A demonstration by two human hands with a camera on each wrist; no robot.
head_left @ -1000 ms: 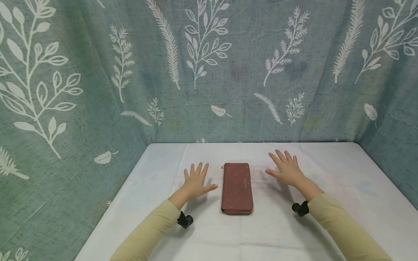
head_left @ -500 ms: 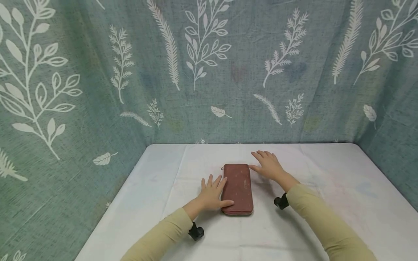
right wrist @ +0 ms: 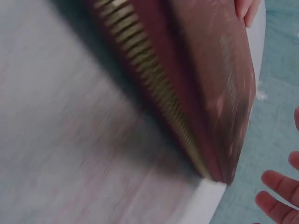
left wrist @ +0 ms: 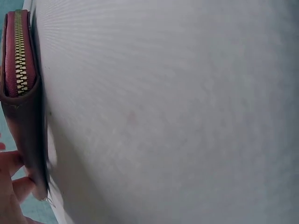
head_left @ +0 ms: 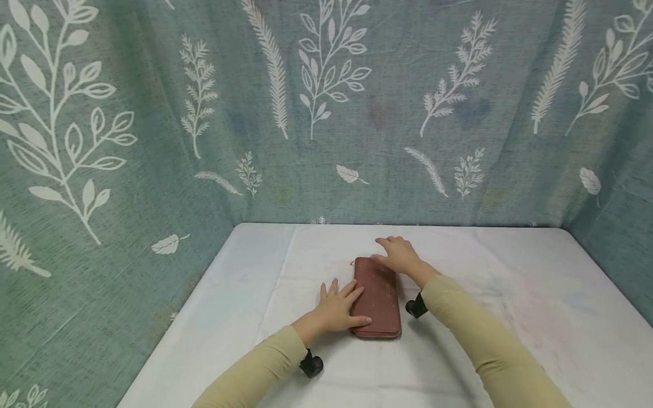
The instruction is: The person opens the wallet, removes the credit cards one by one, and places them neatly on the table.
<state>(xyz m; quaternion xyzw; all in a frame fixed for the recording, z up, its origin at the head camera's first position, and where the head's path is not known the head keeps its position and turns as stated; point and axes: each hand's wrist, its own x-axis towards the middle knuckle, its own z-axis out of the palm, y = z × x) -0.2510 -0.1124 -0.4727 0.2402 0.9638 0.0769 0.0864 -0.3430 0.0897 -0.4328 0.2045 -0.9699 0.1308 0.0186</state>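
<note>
A reddish-brown zip wallet (head_left: 378, 300) lies flat and lengthwise near the middle of the white-covered table. My left hand (head_left: 334, 310) rests at its left side, fingers spread, with the thumb and some fingertips over the cover. Over the wallet's far right corner is my right hand (head_left: 401, 256), its fingers loosely bent and reaching past the far edge. In the right wrist view those fingertips (right wrist: 280, 184) appear apart from the wallet. A gold zipper (left wrist: 20, 56) shows along the wallet's side in the left wrist view. Contact under the right palm is hidden.
A green-grey curtain (head_left: 285, 170) with white leaf prints hangs behind the table and along both sides. White cloth (head_left: 459, 374) covers the tabletop. Black wrist cameras (head_left: 312, 364) hang below both sleeves.
Both hands have come inward from either side of the wallet. The left now touches its left side, and the right has moved left over its far corner. The wallet stays in place.
</note>
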